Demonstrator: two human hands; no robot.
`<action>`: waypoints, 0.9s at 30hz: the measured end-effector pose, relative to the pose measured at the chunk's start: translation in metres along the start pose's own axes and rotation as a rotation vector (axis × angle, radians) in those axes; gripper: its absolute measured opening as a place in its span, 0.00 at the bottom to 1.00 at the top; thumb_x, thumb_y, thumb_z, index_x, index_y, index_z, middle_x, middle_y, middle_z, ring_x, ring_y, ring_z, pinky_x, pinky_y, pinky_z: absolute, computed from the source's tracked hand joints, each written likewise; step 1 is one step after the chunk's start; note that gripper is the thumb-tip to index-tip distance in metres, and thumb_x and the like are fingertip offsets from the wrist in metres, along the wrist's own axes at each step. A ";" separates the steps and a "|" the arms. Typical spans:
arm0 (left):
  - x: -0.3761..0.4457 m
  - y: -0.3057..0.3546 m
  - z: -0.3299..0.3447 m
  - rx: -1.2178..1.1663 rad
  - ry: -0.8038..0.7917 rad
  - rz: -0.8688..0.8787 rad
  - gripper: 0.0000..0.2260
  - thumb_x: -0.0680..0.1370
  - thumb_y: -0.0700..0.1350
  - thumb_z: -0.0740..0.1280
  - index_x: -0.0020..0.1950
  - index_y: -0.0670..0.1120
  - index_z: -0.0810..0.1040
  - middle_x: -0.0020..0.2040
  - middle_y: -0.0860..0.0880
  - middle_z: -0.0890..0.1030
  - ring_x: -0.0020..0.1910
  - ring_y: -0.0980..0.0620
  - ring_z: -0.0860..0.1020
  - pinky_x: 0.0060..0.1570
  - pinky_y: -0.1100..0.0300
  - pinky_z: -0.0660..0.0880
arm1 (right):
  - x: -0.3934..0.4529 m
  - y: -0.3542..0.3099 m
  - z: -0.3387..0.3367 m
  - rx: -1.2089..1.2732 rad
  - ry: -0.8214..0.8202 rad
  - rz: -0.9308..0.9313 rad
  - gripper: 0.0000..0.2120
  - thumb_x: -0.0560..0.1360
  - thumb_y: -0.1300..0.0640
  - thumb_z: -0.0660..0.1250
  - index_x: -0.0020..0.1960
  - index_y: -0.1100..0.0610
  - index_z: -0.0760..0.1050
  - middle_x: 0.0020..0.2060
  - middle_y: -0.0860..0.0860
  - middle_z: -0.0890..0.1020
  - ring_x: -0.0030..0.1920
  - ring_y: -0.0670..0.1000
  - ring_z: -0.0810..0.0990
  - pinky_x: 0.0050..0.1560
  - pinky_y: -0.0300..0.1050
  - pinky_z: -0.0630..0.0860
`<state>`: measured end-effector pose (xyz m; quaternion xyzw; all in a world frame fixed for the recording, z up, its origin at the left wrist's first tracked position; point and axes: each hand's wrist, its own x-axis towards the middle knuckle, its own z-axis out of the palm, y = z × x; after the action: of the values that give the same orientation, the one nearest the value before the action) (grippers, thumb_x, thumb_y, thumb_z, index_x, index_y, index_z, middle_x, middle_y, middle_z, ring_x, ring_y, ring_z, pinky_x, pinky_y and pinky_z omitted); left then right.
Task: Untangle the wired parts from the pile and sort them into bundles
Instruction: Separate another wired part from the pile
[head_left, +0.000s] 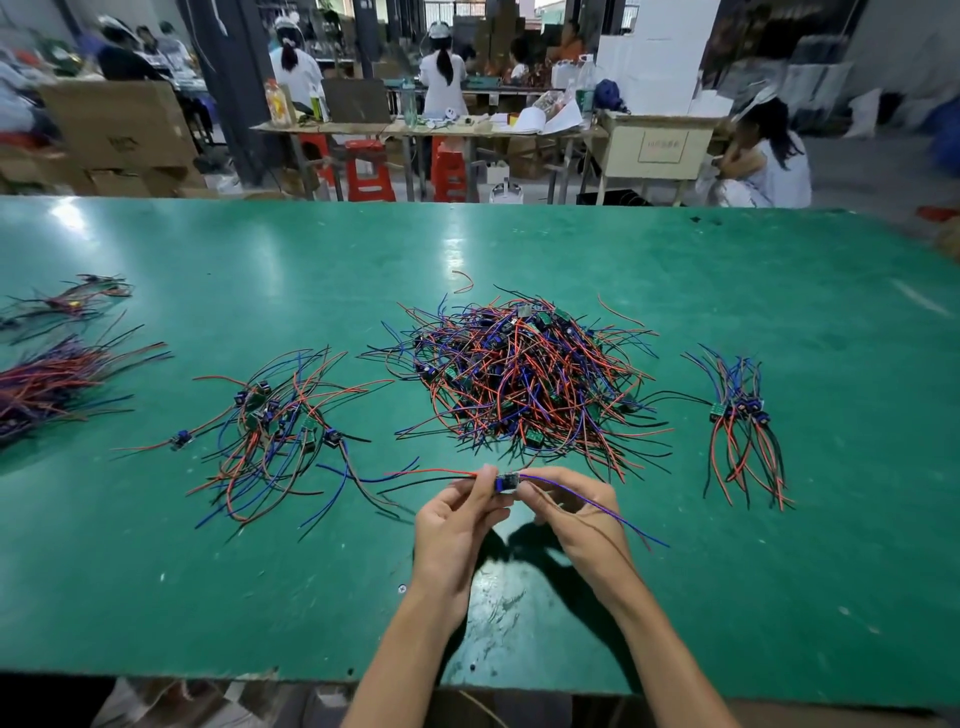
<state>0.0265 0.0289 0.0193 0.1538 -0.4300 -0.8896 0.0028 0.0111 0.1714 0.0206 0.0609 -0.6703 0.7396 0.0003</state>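
Note:
A big tangled pile (524, 374) of small boards with red, blue and black wires lies mid-table. Just in front of it both hands hold one wired part (506, 482) above the table: my left hand (457, 514) pinches its red and black wires, my right hand (576, 512) pinches the small board end, with blue and red leads trailing right. A looser heap (275, 426) lies to the left. A neat bundle (743, 421) lies to the right, wires fanned up and down.
The green table (519, 244) stretches wide, its front edge close to me. Two more wire bundles (47, 379) lie at the far left edge. A stray wire piece (464, 280) sits behind the pile. Beyond the table, people work at benches with red stools.

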 end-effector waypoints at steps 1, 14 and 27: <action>-0.001 -0.001 0.000 -0.005 0.004 0.007 0.09 0.70 0.45 0.75 0.44 0.41 0.83 0.40 0.43 0.85 0.37 0.52 0.84 0.41 0.64 0.81 | 0.000 0.001 0.000 -0.005 0.011 0.006 0.08 0.72 0.59 0.76 0.49 0.61 0.85 0.35 0.54 0.84 0.34 0.46 0.78 0.38 0.38 0.77; -0.011 -0.003 -0.005 0.283 -0.210 0.157 0.14 0.72 0.40 0.75 0.58 0.45 0.84 0.55 0.42 0.86 0.51 0.50 0.84 0.48 0.63 0.79 | 0.009 -0.011 -0.017 0.209 -0.041 0.180 0.14 0.70 0.45 0.73 0.46 0.55 0.86 0.46 0.49 0.86 0.42 0.41 0.79 0.45 0.39 0.71; -0.009 0.001 0.001 0.461 -0.421 -0.022 0.13 0.77 0.47 0.71 0.61 0.46 0.84 0.52 0.40 0.86 0.44 0.42 0.86 0.48 0.58 0.80 | 0.006 -0.015 -0.027 -0.322 -0.200 -0.034 0.06 0.74 0.47 0.69 0.44 0.43 0.86 0.48 0.36 0.83 0.59 0.46 0.77 0.50 0.38 0.78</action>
<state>0.0350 0.0299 0.0233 -0.0326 -0.6100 -0.7808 -0.1308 0.0038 0.1988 0.0332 0.1446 -0.7755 0.6130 -0.0443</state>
